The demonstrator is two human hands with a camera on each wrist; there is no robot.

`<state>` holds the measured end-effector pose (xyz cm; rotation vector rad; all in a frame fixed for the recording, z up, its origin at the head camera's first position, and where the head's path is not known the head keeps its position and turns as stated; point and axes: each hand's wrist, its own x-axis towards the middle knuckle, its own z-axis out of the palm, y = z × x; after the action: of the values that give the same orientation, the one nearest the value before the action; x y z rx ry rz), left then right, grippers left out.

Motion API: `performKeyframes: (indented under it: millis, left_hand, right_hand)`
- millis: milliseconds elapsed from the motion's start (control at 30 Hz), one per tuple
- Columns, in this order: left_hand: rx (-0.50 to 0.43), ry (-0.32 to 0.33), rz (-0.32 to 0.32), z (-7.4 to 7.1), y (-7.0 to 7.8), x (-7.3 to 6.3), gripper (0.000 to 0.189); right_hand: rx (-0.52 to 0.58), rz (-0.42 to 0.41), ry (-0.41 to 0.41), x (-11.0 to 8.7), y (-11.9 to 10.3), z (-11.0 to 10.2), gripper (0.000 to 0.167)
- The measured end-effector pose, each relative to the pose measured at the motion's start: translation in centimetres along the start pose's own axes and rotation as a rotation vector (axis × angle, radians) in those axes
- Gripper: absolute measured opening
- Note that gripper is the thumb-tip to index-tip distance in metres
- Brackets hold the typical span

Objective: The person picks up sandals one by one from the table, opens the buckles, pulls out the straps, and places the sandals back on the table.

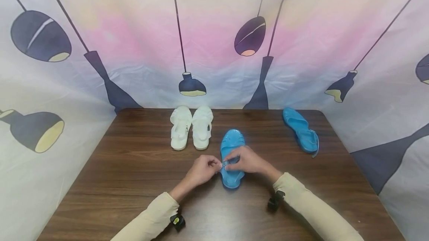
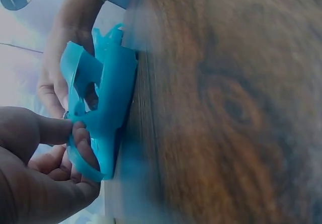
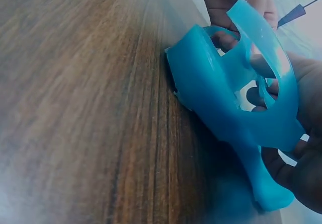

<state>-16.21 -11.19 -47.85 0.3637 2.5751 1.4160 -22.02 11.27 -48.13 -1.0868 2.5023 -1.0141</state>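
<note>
A blue jelly sandal (image 1: pixel 232 139) lies on the table in front of me, toe pointing away. At its left side my left hand (image 1: pixel 203 169) pinches the thin ankle strap (image 2: pixel 82 164) between thumb and fingers; the strap curves in a loop beneath the thumb. From the right, my right hand (image 1: pixel 250 160) reaches over the sandal, its thumb and fingers pinching the strap near a small buckle (image 2: pixel 66 115). In the right wrist view the broad heel strap (image 3: pixel 279 68) arches in front of the right fingers. How far the strap runs through the buckle is hidden by the fingers.
The matching blue sandal (image 1: pixel 300 131) lies at the back right, its thin strap hanging loose. A pair of white sandals (image 1: pixel 181 131) stands side by side at the back, left of the middle. Behind the brown wooden table (image 1: pixel 140 181) hangs a printed cloth (image 1: pixel 214 40).
</note>
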Motion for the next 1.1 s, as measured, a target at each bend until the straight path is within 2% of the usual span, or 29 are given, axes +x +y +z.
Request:
performKeyframes:
  millis: [300,567,833,967,1100]
  left_hand:
    - [-0.016,-0.094,-0.046,-0.75,-0.14,-0.10,0.015]
    - [-0.082,-0.060,-0.019,-0.35,-0.17,0.36,0.014]
    - [-0.011,-0.070,-0.008,-0.74,-0.05,0.15,0.016]
    - [0.025,-0.050,-0.011,-0.78,-0.29,0.07,0.015]
    - [-0.025,-0.036,-0.003,-0.49,-0.37,0.33,0.014]
  right_hand:
    - [0.022,-0.025,0.020,-0.31,0.45,0.33,0.024]
    - [0.047,-0.022,0.033,-0.07,0.43,0.36,0.022]
    - [0.056,-0.001,0.039,0.00,0.35,0.48,0.021]
    - [0.069,0.024,0.039,-0.10,0.40,0.55,0.021]
    - [0.081,0.020,0.041,-0.11,0.47,0.63,0.021]
